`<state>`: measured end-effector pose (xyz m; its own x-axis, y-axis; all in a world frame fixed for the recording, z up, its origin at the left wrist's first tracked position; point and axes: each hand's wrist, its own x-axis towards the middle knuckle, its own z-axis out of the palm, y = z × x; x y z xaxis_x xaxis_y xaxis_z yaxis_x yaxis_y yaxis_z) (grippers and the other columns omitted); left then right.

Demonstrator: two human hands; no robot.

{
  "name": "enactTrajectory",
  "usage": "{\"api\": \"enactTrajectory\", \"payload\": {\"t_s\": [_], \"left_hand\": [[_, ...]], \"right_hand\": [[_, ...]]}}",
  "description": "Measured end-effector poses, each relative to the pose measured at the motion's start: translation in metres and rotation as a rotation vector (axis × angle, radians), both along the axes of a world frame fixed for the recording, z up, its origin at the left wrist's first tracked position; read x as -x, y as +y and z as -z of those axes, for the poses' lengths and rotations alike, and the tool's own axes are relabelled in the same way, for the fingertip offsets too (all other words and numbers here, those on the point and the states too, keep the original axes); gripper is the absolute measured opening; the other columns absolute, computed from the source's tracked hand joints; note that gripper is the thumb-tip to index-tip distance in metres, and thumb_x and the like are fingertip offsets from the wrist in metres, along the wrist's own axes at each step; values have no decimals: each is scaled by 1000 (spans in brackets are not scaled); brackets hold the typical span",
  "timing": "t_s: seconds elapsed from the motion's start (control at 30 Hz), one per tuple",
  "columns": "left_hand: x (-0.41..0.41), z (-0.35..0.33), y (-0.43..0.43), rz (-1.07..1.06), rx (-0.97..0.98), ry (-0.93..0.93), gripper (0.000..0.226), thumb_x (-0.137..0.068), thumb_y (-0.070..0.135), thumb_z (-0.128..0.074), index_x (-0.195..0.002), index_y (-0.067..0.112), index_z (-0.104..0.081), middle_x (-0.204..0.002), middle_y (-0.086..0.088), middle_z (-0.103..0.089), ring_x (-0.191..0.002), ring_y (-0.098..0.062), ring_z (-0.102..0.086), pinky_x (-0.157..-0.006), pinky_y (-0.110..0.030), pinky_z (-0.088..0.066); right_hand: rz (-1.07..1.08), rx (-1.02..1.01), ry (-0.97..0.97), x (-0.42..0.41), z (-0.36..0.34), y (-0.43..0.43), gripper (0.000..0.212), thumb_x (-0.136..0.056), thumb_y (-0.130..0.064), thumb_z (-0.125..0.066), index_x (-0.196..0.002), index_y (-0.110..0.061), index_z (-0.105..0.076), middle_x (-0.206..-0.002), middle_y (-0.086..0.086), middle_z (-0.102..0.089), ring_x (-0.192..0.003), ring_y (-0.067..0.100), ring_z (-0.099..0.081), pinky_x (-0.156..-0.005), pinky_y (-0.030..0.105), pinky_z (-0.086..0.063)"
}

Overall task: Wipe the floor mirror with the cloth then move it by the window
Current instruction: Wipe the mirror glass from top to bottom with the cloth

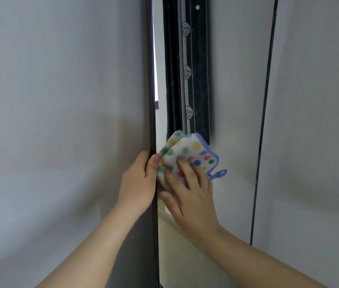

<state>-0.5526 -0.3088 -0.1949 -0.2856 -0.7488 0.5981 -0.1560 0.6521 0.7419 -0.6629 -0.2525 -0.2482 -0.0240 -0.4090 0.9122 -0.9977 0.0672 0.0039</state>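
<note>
The tall floor mirror (pixel 233 100) with a thin black frame stands upright in front of me, filling the middle of the view. My left hand (pixel 138 179) grips its left frame edge, thumb on the front and fingers wrapped behind. My right hand (pixel 189 190) presses a white cloth (pixel 193 152) with coloured dots and a blue border flat against the glass, fingers spread and straight. The cloth sits near the mirror's left edge, right beside my left thumb. Its blue loop hangs out to the right.
A plain grey wall (pixel 60 100) runs behind the mirror on the left and a grey wall (pixel 320 121) on the right. The glass reflects a dark curtain (pixel 185 69) with patterned trim and a bright strip of window light.
</note>
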Motion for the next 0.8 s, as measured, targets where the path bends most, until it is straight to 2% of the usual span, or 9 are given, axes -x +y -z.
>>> {"api": "enactTrajectory", "payload": {"t_s": [0.1, 0.27, 0.37, 0.43, 0.53, 0.57, 0.7, 0.73, 0.8], "left_hand": [[0, 1, 1, -12, 4, 10, 20, -96, 33, -35, -84, 24, -48, -67, 11, -53, -65, -5, -52, -53, -10, -38], [1, 0, 3, -1, -13, 14, 22, -95, 36, -35, -84, 23, -49, -67, 8, -54, -68, -20, -55, -61, -31, -45], [-1, -2, 4, 2, -33, 4, 19, -96, 34, -35, -87, 25, -50, -69, 10, -54, -68, -13, -55, -57, -19, -44], [-2, -3, 5, 11, -43, 7, 19, -96, 35, -34, -91, 25, -50, -69, 10, -54, -68, -16, -55, -60, -26, -45], [-1, -3, 9, -12, -46, 5, 18, -96, 34, -34, -94, 26, -50, -72, 10, -52, -70, -11, -52, -62, -26, -41], [0, -3, 10, -26, -46, 8, 16, -96, 33, -35, -93, 26, -49, -73, 13, -52, -71, -9, -50, -59, -23, -38], [3, 0, 10, -66, -47, 40, 16, -96, 31, -36, -92, 25, -50, -82, 7, -56, -81, -15, -50, -64, -22, -30], [4, 1, 10, -71, -53, 41, 18, -96, 31, -35, -97, 23, -52, -87, 5, -56, -84, -15, -50, -65, -21, -30], [4, 1, 11, -77, -56, 33, 25, -96, 31, -35, -108, 19, -55, -92, 6, -54, -86, -12, -47, -66, -21, -28]], "right_hand": [[-23, 16, 155, 24, -11, 0, 31, -98, -43, -30, -120, -32, -47, -130, 2, -49, -114, 31, -47, -89, 45, -47], [-66, 131, -169, 5, -24, -11, 29, -91, -34, -43, -112, -25, -60, -128, 7, -56, -114, 37, -50, -98, 36, -33], [-147, 60, 37, 4, -1, -3, 18, -89, -33, -49, -105, -28, -55, -122, 5, -60, -108, 36, -54, -92, 43, -43], [-108, 44, 88, 28, -9, 0, 17, -84, -30, -53, -100, -27, -56, -116, 6, -63, -103, 36, -56, -87, 43, -46], [-25, 134, -438, 40, -27, 0, 18, -85, -20, -59, -102, -20, -64, -121, 8, -57, -110, 33, -49, -93, 48, -43], [-23, 146, -522, 29, -26, -1, 18, -85, -19, -60, -102, -20, -64, -121, 8, -56, -111, 32, -48, -92, 50, -43], [-171, 15, -86, 3, -2, -1, 17, -80, -30, -53, -96, -32, -57, -112, 3, -60, -102, 32, -54, -82, 41, -45], [-170, 6, -63, 12, -5, -2, 17, -81, -30, -52, -97, -31, -58, -113, 3, -60, -103, 32, -54, -83, 40, -43], [-92, 59, -292, 34, -16, -4, 19, -84, -22, -54, -101, -24, -61, -116, 6, -56, -110, 31, -49, -90, 38, -39]]}}
